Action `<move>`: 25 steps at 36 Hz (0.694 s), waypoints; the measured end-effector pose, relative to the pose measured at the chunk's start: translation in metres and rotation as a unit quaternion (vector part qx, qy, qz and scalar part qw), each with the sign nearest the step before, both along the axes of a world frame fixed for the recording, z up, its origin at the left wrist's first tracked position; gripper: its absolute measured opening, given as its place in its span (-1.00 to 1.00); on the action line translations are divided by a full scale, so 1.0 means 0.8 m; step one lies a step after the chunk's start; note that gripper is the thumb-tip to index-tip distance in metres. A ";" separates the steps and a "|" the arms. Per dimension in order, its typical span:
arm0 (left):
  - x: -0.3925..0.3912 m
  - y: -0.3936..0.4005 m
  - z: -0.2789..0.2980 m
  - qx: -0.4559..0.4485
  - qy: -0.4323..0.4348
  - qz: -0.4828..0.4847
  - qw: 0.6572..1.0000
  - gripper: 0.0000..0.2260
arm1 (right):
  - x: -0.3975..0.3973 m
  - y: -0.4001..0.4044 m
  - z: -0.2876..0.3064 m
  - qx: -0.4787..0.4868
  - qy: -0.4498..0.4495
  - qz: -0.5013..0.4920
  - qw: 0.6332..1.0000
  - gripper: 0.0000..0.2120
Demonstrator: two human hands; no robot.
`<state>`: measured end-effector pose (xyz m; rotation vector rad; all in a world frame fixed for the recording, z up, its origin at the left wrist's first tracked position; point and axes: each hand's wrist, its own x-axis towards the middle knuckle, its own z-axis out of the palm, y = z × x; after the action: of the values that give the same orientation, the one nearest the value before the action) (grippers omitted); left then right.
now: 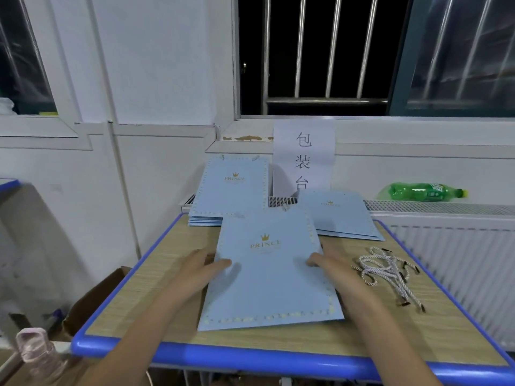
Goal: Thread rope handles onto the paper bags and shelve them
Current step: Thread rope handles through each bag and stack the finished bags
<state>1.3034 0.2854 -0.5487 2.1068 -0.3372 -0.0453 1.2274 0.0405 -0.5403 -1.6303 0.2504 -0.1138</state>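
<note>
A flat light-blue paper bag [269, 280] with a gold crown and "PRINCE" print lies in the middle of the table. My left hand [204, 264] holds its left edge, thumb on top of the paper. My right hand [324, 261] holds its right edge the same way. A bundle of white twisted rope handles [386, 270] with dark tips lies on the table to the right of the bag. A stack of the same blue bags [231, 190] sits at the back left, and another flat bag [337, 213] lies at the back right.
The wooden table [156, 288] has a blue rim. A paper sign [303, 154] hangs on the wall behind. A green plastic bottle [420, 192] lies on the radiator [459, 246] at the right. A cardboard box [94, 299] and a clear bottle [39, 352] are at the lower left.
</note>
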 end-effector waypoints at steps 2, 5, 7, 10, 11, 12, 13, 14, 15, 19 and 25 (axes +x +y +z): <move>-0.002 0.008 0.011 -0.096 0.049 -0.053 0.993 -0.89 | -0.003 -0.005 0.009 0.073 -0.027 0.034 0.996 -0.68; -0.001 0.017 0.030 -0.169 0.132 -0.129 0.968 -0.52 | 0.007 -0.015 0.030 0.090 -0.055 0.028 0.994 -0.68; 0.000 0.019 0.048 -0.207 0.180 -0.180 0.945 -0.47 | 0.015 -0.017 0.049 0.138 -0.082 0.017 0.987 -0.82; 0.004 0.013 0.082 -0.248 0.192 -0.178 0.933 -0.69 | 0.026 -0.018 0.073 0.165 -0.071 0.030 0.983 -0.67; 0.012 0.011 0.092 -0.255 0.176 -0.153 0.938 -0.80 | 0.030 -0.017 0.083 0.171 -0.073 0.036 0.982 -0.68; 0.019 0.010 0.103 -0.267 0.161 -0.117 0.943 -0.85 | 0.037 -0.017 0.092 0.177 -0.086 0.037 0.980 -0.82; 0.030 0.009 0.113 -0.281 0.143 -0.082 0.946 -0.86 | 0.046 -0.019 0.102 0.183 -0.103 0.034 0.977 -0.92; 0.039 0.008 0.125 -0.289 0.126 -0.053 0.948 -0.87 | 0.056 -0.020 0.112 0.183 -0.119 0.031 0.975 -0.85; 0.053 0.009 0.135 -0.291 0.105 -0.032 0.950 -0.84 | 0.066 -0.018 0.124 0.177 -0.138 0.026 0.974 -0.83; 0.102 0.009 0.168 -0.301 0.035 0.003 0.953 -0.88 | 0.113 -0.006 0.154 0.097 -0.222 -0.019 0.970 -0.87; 0.182 -0.002 0.174 -0.324 -0.073 0.075 0.940 -0.73 | 0.201 0.022 0.165 0.010 -0.281 -0.152 0.948 -0.89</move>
<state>1.4488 0.2837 -0.4095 1.4744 -0.2354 0.2787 1.3881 0.0577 -0.4085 -1.4630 0.0586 -0.7949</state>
